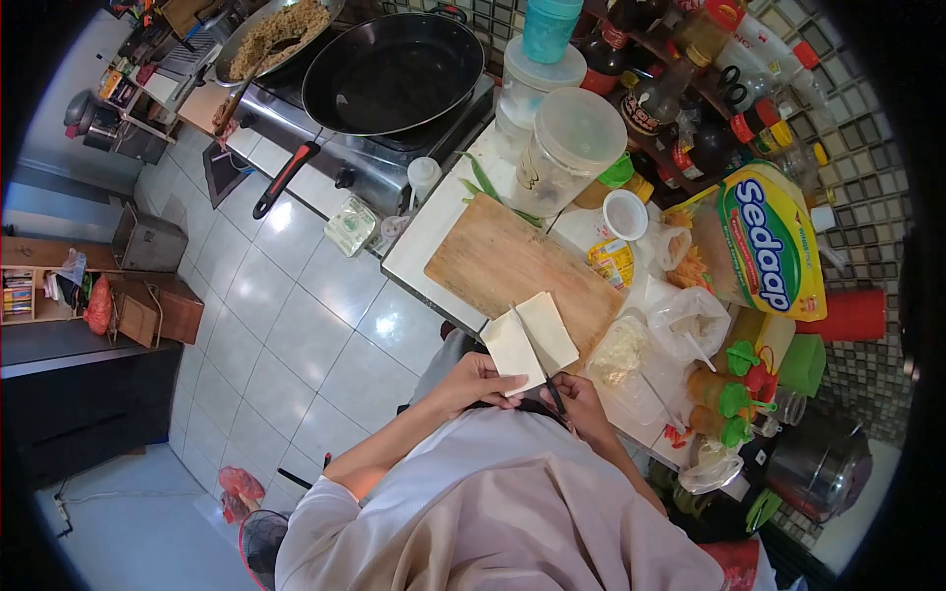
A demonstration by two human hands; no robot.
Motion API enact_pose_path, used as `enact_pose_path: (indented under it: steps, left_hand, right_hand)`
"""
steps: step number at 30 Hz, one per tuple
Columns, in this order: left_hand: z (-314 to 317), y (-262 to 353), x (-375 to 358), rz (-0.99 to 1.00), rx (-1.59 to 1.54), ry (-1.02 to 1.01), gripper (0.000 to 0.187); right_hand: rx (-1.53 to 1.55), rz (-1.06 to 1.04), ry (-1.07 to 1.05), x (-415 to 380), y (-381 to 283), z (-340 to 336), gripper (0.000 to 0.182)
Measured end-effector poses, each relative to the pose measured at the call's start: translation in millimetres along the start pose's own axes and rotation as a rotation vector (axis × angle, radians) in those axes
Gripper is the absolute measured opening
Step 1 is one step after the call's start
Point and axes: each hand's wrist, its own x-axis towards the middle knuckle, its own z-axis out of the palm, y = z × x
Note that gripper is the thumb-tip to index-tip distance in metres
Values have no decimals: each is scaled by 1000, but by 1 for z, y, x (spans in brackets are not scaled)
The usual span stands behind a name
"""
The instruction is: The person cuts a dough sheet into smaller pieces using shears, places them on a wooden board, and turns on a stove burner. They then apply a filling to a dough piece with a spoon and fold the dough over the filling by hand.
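My left hand (478,382) pinches one cream-coloured sheet piece (510,357) between thumb and fingers near the front edge of the counter. My right hand (581,406) is closed around the dark handle of a knife or scissors (554,394); which of the two I cannot tell. Its thin blade runs up between that piece and a second cream piece (548,330). Both pieces overlap the near end of a wooden cutting board (522,261). Green vegetables (480,179) lie just beyond the board.
A black frying pan (394,74) stands on the stove (286,128), its handle sticking out leftward. Clear plastic jars (572,143), a yellow Sedaap pack (764,236), plastic bags (690,320) and green-capped bottles (714,394) crowd the counter's right side.
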Motion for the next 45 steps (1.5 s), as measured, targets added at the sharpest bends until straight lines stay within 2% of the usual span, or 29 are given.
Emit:
enact_pose_path:
  steps: [5,8,10,11,16,18,19,20,22,24,28,32,34,35,36,39,42,45]
  left_hand:
    - [0,2,5,20,13,11,24]
    - [-3,11,9,138,90,57,26]
    - [-9,18,16,230,113,162,26]
    - [-14,17,24,306,120,179,32]
    - [-22,49,7,189,225,234,50]
    - [-36,53,1,266,494,442,48]
    - [-49,51,2,370,431,507,47]
    - [-61,53,1,380,429,512,47]
    - [-86,64,-4,628,403,744,38]
    - [-109,81,-9,763,565,989,28]
    - [-206,101,25,906,801,1238,19]
    - [-298,118,60,877,962,1326,21]
    - [-338,128,74,801,1122,1385,27]
    - [-350,131,80,851,1211,1398,28]
    - [-350,140,82,865,1217,1382,28]
    - [-352,159,87,643,1385,1304,23]
    - [-355,165,94,566,1462,1278,23]
    - [-365,166,98,630,1617,1197,19]
  right_hand:
    - [-61,32,7,-3,-7,1,14]
    - [-3,32,-82,-3,-3,-14,16]
    - [28,32,-153,-5,-10,-19,18]
    - [76,57,-187,-9,-16,-19,20]
    - [101,58,-279,-16,-40,-22,29]
    - [90,5,-372,-14,-44,-26,37]
    - [77,-27,-337,-11,-41,-28,44]
    - [68,-32,-344,-11,-44,-28,44]
    - [44,-34,-366,-12,-55,-24,46]
    - [67,-41,-369,-11,-59,-21,48]
    - [20,-105,-381,-8,-79,-21,52]
    - [54,-250,-264,-11,-86,-11,55]
    - [80,-293,-207,-11,-86,1,56]
    - [114,-298,-152,-12,-84,8,58]
    - [148,-301,-96,-13,-82,13,59]
    - [156,-313,-70,-9,-72,29,62]
    - [192,-323,-32,-3,-68,47,63]
    - [225,-316,-26,5,-66,60,62]
